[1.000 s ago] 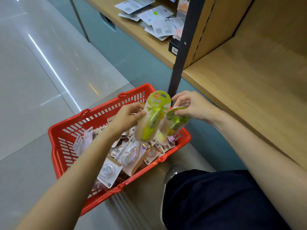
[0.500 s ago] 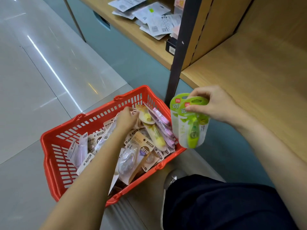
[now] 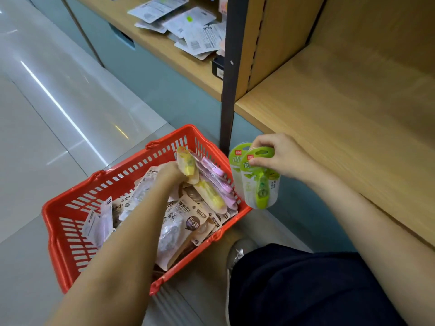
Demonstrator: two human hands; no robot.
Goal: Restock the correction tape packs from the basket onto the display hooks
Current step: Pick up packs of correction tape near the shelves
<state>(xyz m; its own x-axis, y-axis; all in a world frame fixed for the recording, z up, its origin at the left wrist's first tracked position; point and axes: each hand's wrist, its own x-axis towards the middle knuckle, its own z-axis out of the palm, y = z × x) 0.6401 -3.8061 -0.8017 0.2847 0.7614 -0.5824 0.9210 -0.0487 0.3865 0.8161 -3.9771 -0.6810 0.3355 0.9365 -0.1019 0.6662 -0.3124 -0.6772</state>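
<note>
Packs fill our red basket (image 3: 70, 222); our left hand (image 3: 171, 171) grips a yellow pack (image 3: 187, 167) inside it, while our right hand (image 3: 282, 158) pinches two green packs (image 3: 257, 182) hanging lengthwise beside the rim (hooks unseen).

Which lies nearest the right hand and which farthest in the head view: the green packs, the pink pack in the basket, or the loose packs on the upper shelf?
1. green packs, pinched by the right hand.
2. pink pack, left, in the basket.
3. loose packs, far above on the shelf.
</note>
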